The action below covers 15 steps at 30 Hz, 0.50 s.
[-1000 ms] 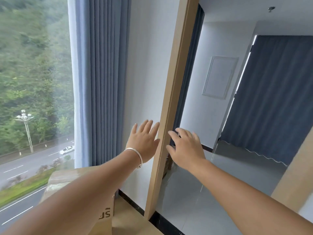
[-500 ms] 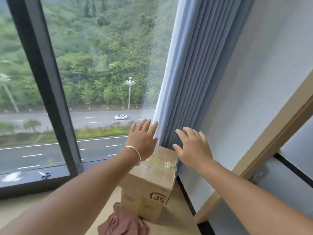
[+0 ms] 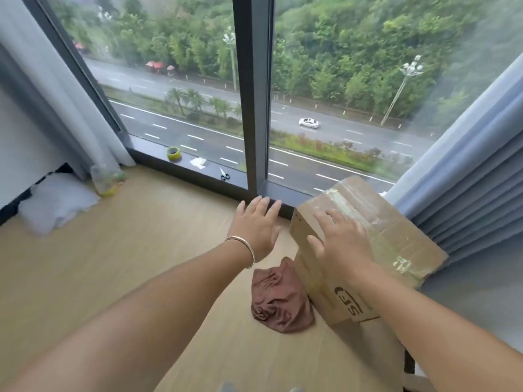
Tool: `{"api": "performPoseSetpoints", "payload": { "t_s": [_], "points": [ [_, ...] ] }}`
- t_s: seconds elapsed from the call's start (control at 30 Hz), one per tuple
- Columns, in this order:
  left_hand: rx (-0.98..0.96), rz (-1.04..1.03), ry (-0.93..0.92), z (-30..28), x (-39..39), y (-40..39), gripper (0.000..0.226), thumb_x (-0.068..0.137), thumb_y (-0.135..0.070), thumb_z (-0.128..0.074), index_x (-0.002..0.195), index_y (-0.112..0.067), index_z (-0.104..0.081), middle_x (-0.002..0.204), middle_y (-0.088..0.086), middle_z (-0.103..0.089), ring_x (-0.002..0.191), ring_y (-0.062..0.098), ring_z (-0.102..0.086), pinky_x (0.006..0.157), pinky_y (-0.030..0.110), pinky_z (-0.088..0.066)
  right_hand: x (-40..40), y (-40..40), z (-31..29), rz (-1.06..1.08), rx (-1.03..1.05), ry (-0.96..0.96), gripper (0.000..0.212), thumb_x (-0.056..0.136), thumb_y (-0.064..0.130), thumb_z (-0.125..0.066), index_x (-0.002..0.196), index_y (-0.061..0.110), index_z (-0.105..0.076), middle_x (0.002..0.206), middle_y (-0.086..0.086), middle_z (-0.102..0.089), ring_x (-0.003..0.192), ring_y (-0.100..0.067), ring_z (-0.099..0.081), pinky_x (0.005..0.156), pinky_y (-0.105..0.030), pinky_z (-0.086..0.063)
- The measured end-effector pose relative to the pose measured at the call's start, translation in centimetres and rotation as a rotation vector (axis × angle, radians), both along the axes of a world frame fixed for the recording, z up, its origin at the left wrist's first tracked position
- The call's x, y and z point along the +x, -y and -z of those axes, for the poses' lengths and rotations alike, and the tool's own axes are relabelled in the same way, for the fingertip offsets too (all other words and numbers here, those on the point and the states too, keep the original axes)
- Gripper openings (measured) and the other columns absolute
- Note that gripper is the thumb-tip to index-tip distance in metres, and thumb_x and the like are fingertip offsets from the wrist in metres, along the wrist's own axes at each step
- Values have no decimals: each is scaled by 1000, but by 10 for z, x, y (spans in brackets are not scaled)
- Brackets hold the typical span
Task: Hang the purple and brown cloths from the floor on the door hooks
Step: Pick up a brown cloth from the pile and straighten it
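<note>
A crumpled brown cloth (image 3: 280,299) lies on the wooden floor against the left side of a cardboard box. Both arms reach forward above it. My left hand (image 3: 256,227), with a bracelet on the wrist, hovers with straight fingers over the floor beyond the cloth and holds nothing. My right hand (image 3: 341,241) is spread open in front of the box and holds nothing. No purple cloth, door or hooks show in this view.
The taped cardboard box (image 3: 390,239) stands at the right by blue-grey curtains (image 3: 467,188). A floor-to-ceiling window has a dark sill (image 3: 198,172) bearing a tape roll (image 3: 173,153), paper and scissors (image 3: 224,175). White sheets (image 3: 56,202) and a plastic bag (image 3: 106,178) lie at the left.
The view has swung left and down from the door frame to the window and floor. The brown cloth and the box are now in full view below my hands, which stay open.
</note>
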<state>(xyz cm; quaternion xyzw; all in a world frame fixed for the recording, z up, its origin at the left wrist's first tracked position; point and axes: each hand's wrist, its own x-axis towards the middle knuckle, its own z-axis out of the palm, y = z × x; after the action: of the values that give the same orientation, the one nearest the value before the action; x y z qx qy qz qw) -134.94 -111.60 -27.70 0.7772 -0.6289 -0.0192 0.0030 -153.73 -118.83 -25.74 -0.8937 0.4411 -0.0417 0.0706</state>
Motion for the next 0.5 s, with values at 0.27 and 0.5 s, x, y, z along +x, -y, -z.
{"api": "performPoseSetpoints", "payload": {
  "t_s": [0.27, 0.5],
  "points": [
    [276, -159, -66, 202, 32, -33, 59, 98, -45, -29, 151, -24, -11, 157, 7, -18, 142, 24, -19, 114, 43, -16, 6, -4, 186, -144, 158, -212, 58, 90, 47, -52, 142, 24, -41, 145, -2, -40, 135, -19, -35, 114, -45, -22],
    [385, -195, -174, 404, 40, -54, 59, 98, -44, -32, 150, -23, -14, 155, 6, -23, 143, 23, -16, 115, 42, -13, 13, 6, 385, -153, 291, -362, 57, 92, 48, -48, 142, 24, -36, 143, -2, -39, 132, -22, -37, 112, -45, -24]
  ]
}}
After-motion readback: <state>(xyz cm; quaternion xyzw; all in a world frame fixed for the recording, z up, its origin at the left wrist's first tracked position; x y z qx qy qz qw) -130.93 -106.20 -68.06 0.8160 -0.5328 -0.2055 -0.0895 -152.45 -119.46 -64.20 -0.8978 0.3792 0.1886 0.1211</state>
